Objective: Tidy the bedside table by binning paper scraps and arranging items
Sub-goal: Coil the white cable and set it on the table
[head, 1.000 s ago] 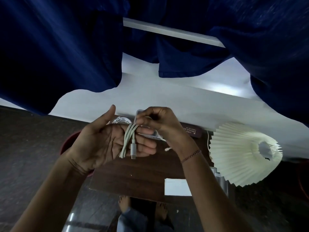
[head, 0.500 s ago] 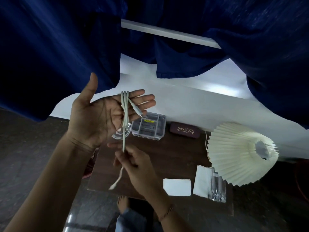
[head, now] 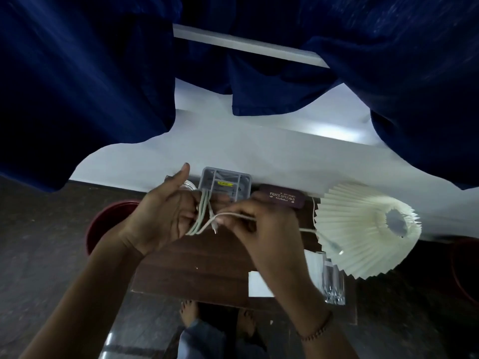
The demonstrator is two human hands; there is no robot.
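Left hand [head: 166,218] curled, thumb up; right hand [head: 261,224] pinching.

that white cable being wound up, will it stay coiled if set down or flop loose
The white charging cable is probably floppy: its loops hang limp over the left hand, and the tail sags past the right hand toward the pleated lampshade. It looks thin and light, so the coil would likely spring open unless tucked or tied. Its free plug end may swing.
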